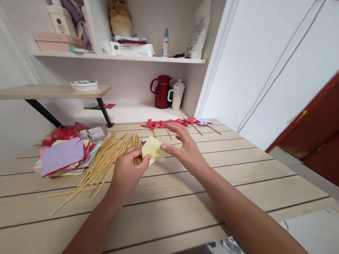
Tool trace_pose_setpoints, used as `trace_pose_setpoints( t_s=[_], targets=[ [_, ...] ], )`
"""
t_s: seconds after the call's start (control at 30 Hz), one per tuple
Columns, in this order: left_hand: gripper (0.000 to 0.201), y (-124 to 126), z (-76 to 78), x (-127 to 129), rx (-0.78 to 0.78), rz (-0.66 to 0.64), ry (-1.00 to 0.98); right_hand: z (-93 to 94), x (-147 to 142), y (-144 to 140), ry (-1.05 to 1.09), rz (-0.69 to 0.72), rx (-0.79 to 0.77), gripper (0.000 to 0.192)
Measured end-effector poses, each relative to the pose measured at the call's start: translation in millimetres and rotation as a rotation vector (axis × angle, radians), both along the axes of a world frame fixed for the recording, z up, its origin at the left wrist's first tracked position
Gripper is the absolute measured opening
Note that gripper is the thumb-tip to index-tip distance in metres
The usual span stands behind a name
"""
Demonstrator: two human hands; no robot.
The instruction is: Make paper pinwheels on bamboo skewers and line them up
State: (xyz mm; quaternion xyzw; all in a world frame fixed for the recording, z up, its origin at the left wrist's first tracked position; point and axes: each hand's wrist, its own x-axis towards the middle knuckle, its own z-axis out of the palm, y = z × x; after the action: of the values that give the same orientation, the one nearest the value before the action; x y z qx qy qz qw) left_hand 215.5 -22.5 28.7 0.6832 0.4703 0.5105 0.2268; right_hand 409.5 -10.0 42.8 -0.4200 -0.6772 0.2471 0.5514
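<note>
Wood-look table (178,213) with dark plank lines, pushed up to a white shelf unit (152,61), so let's call the yellow paper (152,144) the clock centre. It's a small piece, held up off the tabletop by the left hand (127,169), which has it pinched between thumb and fingers. Right hand (185,147) isn't gripping anything: fingers spread, thumb tip right at the paper's edge, can't tell if it's touching. Thin sticks (105,164) are heaped at 8 o'clock, with a paper stack (63,156) at 9, purple sheet on top. Clear packet (96,132) just behind that has a white label, print too tiny to read. Red pinwheels (150,124) and a purple pinwheel (206,123) run from 12 to 2. Dark red jug (163,92) and speckled cup (177,97) sit at 12. As for brands: the white packet (135,50) at 11 has a round black logo plus a line of small lettering, the blue-capped bottle (165,45) at 12 has blurry dark text, and the white bag (199,29) at 1 has printing down its side. Can't make out any of it, sorry.
</note>
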Motion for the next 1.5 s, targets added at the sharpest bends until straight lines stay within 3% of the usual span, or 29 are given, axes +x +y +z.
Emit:
trace_pose_setpoints(
  t_s=[0.1, 0.2, 0.3, 0.7, 0.8, 0.93, 1.07, 1.17, 1.3, 1.5],
  targets=[
    [0.024, 0, -1.4, 2, 0.110, -0.043, 0.101, -0.9, 8, 5, -0.100, 0.198, -0.160, 0.074],
    [0.017, 2, -5.0, 3, 0.178, -0.082, 0.195, -4.5, 6, 6, -0.125, 0.286, -0.198, 0.044],
    [0.013, 4, -9.1, 2, 0.227, -0.070, 0.253, -3.5, 1, 4, -0.098, 0.273, -0.133, 0.027],
    [0.018, 4, -9.9, 2, 0.255, 0.016, 0.284, -4.6, -3, 2, -0.141, 0.157, -0.021, 0.011],
    [0.021, 3, -9.0, 3, 0.250, 0.020, 0.249, -2.4, -5, 0, -0.135, 0.139, -0.035, 0.017],
    [0.019, 1, -4.9, 2, 0.245, 0.042, 0.153, 0.9, -8, -4, 0.027, 0.181, -0.205, 0.016],
    [0.042, -2, -1.7, -1, 0.211, 0.055, -0.102, -1.0, -10, -1, 0.387, 0.254, -0.427, 0.022],
    [0.059, 1, -4.0, -4, 0.105, -0.014, -0.333, -3.2, -11, 3, 0.607, 0.302, -0.514, 0.026],
    [0.054, 8, -8.4, -2, 0.011, -0.071, -0.257, -4.3, -15, 2, 0.722, 0.359, -0.565, 0.030],
    [0.043, 6, -9.0, 3, -0.035, -0.087, -0.218, -10.2, -27, -5, 0.680, 0.402, -0.611, 0.032]
  ],
)
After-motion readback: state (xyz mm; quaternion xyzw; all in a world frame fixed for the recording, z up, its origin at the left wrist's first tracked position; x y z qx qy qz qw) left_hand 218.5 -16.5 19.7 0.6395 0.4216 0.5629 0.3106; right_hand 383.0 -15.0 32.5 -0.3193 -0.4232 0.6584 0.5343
